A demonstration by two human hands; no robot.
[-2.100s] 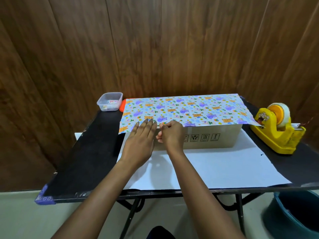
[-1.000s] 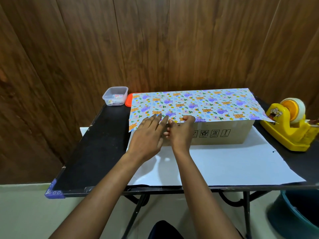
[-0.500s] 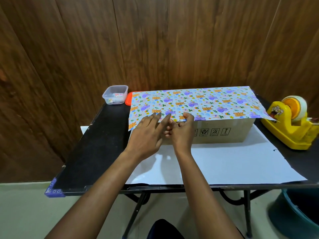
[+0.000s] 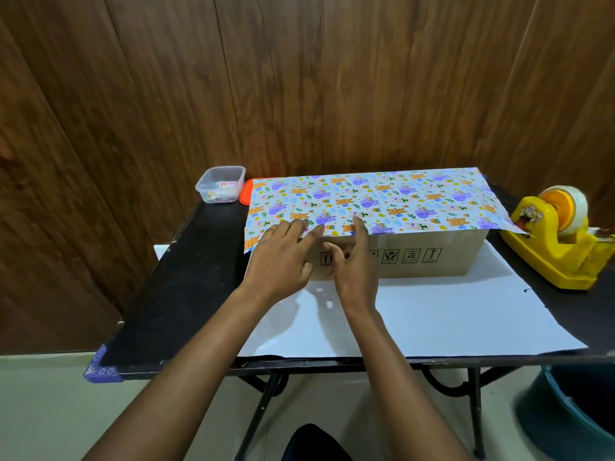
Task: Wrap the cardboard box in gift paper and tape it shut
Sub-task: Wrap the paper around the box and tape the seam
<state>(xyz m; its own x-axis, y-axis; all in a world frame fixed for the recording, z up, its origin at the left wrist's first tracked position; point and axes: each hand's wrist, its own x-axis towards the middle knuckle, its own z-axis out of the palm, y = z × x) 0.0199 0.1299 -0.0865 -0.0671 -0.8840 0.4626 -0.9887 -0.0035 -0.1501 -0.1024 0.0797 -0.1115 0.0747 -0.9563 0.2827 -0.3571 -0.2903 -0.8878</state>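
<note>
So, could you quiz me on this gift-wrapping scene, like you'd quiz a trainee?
1. True or false: the gift paper covers the cardboard box's front face.
2. The yellow tape dispenser stands: A) right of the box, B) left of it, C) on it.
3. Which hand lies flat on the paper's near edge?
Key: 1 false; 2 A; 3 left hand.

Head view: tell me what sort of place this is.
Probably a home craft or packing corner: a small black table set against a wood-panelled wall, with a tape dispenser and gift paper laid over a box.
</note>
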